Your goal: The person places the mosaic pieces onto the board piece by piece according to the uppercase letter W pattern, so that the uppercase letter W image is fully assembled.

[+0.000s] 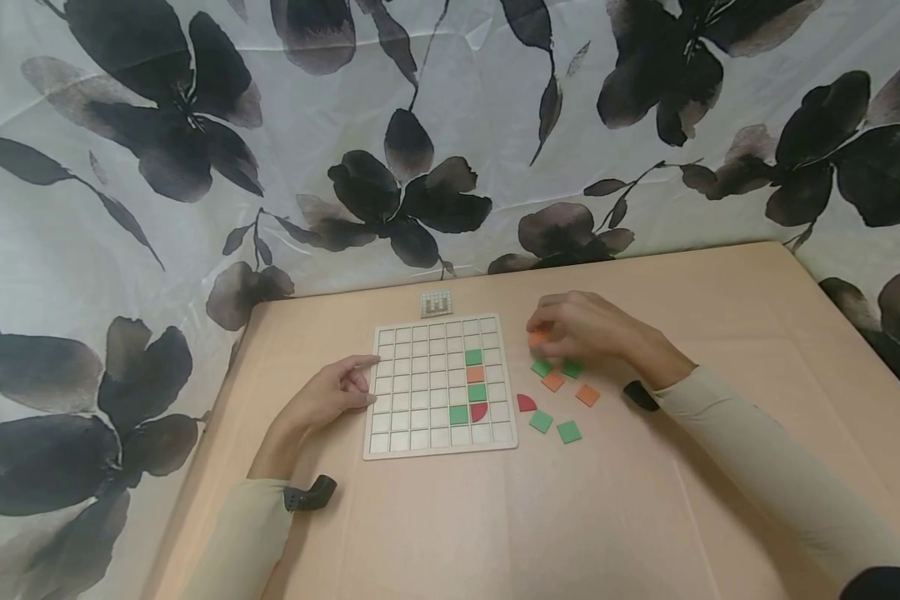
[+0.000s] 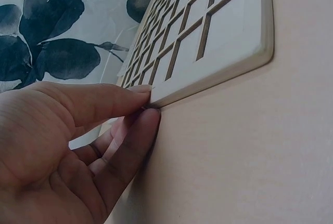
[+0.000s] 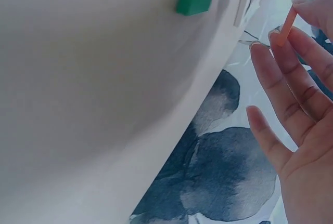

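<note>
A white grid board [image 1: 411, 450] lies on the table, with green squares, an orange square [image 1: 475, 374] and a red quarter-round piece [image 1: 478, 412] in its cells. At its left edge is my left hand [image 1: 333, 390]; in the left wrist view the thumb and a finger of that hand [image 2: 88, 141] pinch the board's rim [image 2: 218, 78]. My right hand [image 1: 588, 329], right of the board, is above loose pieces. In the right wrist view the right hand [image 3: 307, 94] pinches a thin orange piece [image 3: 287, 25] between thumb and fingers, its other fingers spread.
Right of the board lie loose green squares [image 1: 569, 432], orange squares [image 1: 588, 395] and a red quarter-round piece [image 1: 526, 403]. A small patterned card [image 1: 437, 303] is behind the board. Floral cloth [image 1: 412, 92] hangs behind the wooden table [image 1: 450, 525].
</note>
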Demonstrator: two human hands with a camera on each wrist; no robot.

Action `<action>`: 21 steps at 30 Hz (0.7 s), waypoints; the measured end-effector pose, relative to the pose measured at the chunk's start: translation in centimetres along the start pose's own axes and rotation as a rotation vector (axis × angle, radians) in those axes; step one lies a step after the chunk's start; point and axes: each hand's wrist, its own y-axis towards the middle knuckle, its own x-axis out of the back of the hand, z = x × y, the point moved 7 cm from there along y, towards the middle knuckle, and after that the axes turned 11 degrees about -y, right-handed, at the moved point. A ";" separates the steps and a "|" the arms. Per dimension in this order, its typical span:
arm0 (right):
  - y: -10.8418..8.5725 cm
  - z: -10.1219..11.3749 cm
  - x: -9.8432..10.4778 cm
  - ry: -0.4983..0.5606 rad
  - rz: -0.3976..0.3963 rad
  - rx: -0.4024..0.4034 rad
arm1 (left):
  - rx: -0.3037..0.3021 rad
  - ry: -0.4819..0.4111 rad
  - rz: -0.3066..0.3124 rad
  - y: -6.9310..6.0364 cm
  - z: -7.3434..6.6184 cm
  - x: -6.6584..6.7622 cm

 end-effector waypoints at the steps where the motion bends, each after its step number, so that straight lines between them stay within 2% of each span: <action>1: 0.1 0.1 0.1 0.001 -0.002 0.002 | 0.000 0.003 -0.002 0.0 0.0 0.0; 6: 0.4 0.6 0.2 0.022 -0.003 0.007 | 0.004 0.007 -0.009 0.0 0.1 -0.1; 13: 0.8 1.6 0.4 0.027 -0.022 0.060 | -0.005 0.019 -0.018 -0.2 0.2 -0.2; 21: 1.4 2.9 0.3 0.012 -0.017 0.068 | -0.007 0.029 -0.029 -0.5 0.2 -0.4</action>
